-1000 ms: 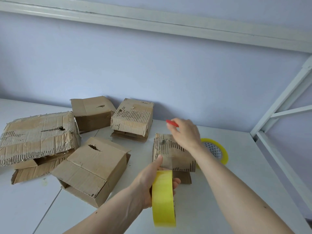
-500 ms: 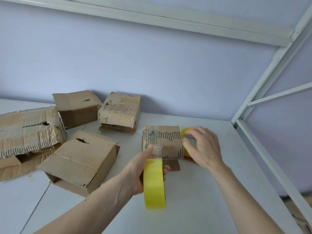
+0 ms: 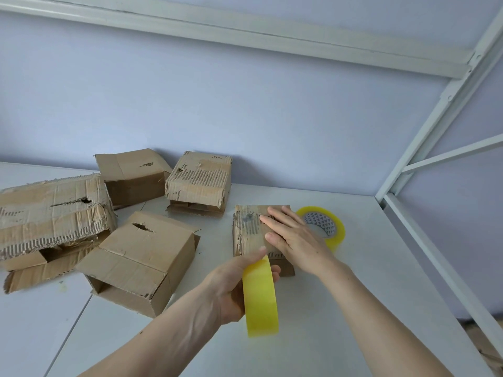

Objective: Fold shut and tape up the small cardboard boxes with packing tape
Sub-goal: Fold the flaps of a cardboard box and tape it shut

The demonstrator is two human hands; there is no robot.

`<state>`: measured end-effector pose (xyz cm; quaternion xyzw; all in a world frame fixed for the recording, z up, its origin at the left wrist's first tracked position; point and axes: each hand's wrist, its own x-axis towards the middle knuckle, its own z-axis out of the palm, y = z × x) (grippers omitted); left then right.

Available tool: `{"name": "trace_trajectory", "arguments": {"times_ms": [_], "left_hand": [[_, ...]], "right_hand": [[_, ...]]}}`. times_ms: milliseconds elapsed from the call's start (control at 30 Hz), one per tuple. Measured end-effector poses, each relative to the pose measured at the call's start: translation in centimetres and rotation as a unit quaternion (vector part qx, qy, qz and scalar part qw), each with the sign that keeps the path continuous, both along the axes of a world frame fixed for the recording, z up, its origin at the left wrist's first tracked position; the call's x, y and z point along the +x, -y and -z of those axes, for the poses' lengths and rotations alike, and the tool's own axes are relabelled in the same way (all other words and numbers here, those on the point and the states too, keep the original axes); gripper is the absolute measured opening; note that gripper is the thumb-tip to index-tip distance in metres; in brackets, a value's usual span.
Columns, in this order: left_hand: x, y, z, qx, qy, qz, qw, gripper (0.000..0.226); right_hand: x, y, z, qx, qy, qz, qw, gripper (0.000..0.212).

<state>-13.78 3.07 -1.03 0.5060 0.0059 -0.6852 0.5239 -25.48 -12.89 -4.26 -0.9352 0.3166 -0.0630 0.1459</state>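
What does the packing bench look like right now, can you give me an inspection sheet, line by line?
Surface: white table, seam at left.
Job's things: small box under the right hand; yellow tape roll, strip running up onto that box; four worn boxes at left, e.g. the nearest box lying on its side.
Clutter: second tape roll behind the small box.
Grippers: left hand grips the roll; right hand presses flat on the box.
Cables: nothing seen.
Surroundings: pale wall, white metal frame.

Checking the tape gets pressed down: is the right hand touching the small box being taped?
Touching. The head view shows the right hand lying flat, fingers straight, on top of the small worn cardboard box.
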Motion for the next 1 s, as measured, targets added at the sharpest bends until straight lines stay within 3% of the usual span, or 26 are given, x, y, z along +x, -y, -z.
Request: {"name": "trace_trajectory", "arguments": {"times_ms": [367, 633, 867, 1000], "left_hand": [[0.5, -0.6, 0.4, -0.034, -0.012, -0.002, 0.999, 0.062], [1.6, -0.8, 1.1, -0.043, -0.069, 0.008, 0.997, 0.045], [2.8, -0.5, 1.5, -0.050, -0.081, 0.050, 0.994, 0.051], [3.0, -0.4, 2.3, -0.078, -0.085, 0.077, 0.990, 0.076]], "right_hand": [[0.2, -0.2, -1.2, 0.015, -0.023, -0.006, 1.000, 0.050], [0.5, -0.2, -1.3, 0.022, -0.015, -0.001, 1.000, 0.050], [0.7, 0.0, -1.4, 0.041, 0.000, 0.003, 0.999, 0.048], [0.6, 0.0, -1.5, 0.044, -0.011, -0.002, 0.999, 0.050]]}}
